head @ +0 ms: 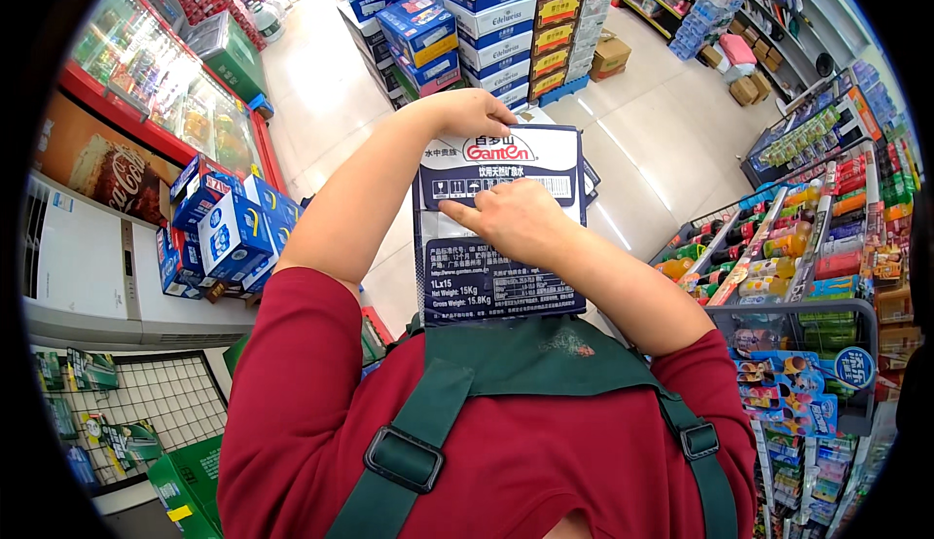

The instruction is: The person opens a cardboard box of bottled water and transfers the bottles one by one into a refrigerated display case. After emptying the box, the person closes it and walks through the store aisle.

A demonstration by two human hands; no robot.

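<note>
A white and dark blue Ganten water carton (503, 291) is in front of my chest, its printed face turned up towards me. At its far edge my left hand (474, 112) is bent over the rim, with some fingertips hidden. My right hand (522, 221) lies across the middle of the carton. Its index finger points left along a pale strip between the two dark printed panels, and the other fingers are curled. Whether those curled fingers pinch anything cannot be seen. The near end of the carton meets my green apron (533, 364).
Stacked beer cartons (485, 21) stand ahead, beside blue boxes (419, 32). On the left are a lit drinks cooler (197, 101) and more blue boxes (237, 229). A sloped bottle rack (781, 240) is close on the right. Tiled floor (642, 152) runs between them.
</note>
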